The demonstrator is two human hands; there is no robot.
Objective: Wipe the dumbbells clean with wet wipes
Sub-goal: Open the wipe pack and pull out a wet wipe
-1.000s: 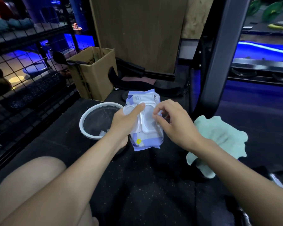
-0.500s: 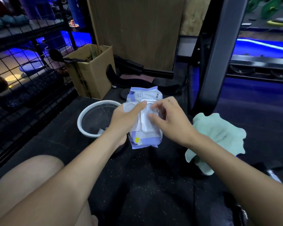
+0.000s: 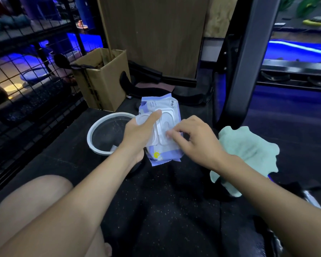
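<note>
A purple and white pack of wet wipes (image 3: 160,106) is held up in front of me, its white plastic lid flipped open to the left. My left hand (image 3: 137,135) grips the pack from the left, thumb pinning the lid open. My right hand (image 3: 195,140) rests its fingertips on the pack's opening, fingers pinched together; whether a wipe is between them I cannot tell. A dark dumbbell with a shiny metal part (image 3: 310,197) lies at the lower right, mostly hidden by my right forearm.
A white-rimmed basin (image 3: 93,145) sits on the black rubber floor left of the pack. A pale green cloth (image 3: 248,151) lies to the right. A cardboard box (image 3: 102,84), a wire rack (image 3: 26,80) and a slanted dark machine post (image 3: 248,62) stand around.
My right hand's fingertips slid down from the upper edge of the opening to its lower part. The pack and my left hand stayed in about the same place.
</note>
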